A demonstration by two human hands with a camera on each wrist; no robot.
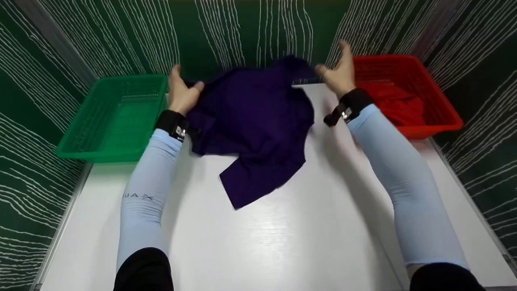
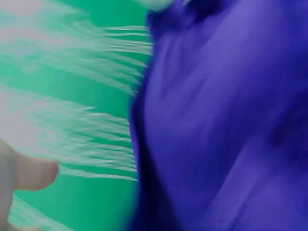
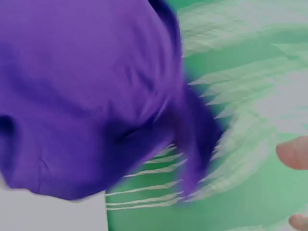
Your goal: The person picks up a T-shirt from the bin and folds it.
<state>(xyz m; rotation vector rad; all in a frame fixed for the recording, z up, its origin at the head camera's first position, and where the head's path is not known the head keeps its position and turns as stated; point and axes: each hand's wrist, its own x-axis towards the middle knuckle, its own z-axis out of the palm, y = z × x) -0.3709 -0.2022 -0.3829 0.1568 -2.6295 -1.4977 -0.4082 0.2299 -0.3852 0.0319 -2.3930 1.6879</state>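
A dark purple short-sleeved shirt (image 1: pixel 254 109) is spread over the far part of the white table, its upper edge overlapping the green wall in the head view. One sleeve points toward the near side. At its left edge is my left hand (image 1: pixel 183 93), fingers extended and thumb apart. A fingertip (image 2: pixel 36 173) shows away from the purple cloth (image 2: pixel 207 115) in the left wrist view. My right hand (image 1: pixel 340 72) is spread beside the shirt's upper right corner. Fingertips (image 3: pixel 294 153) there are apart from the blurred cloth (image 3: pixel 86 96) in the right wrist view.
To the left stands a green plastic basket (image 1: pixel 121 155). A red basket (image 1: pixel 440 123) with red cloth (image 1: pixel 398 105) in it is at the right. Green panels (image 1: pixel 246 36) with white wavy lines enclose the white table (image 1: pixel 262 242) at the back and sides.
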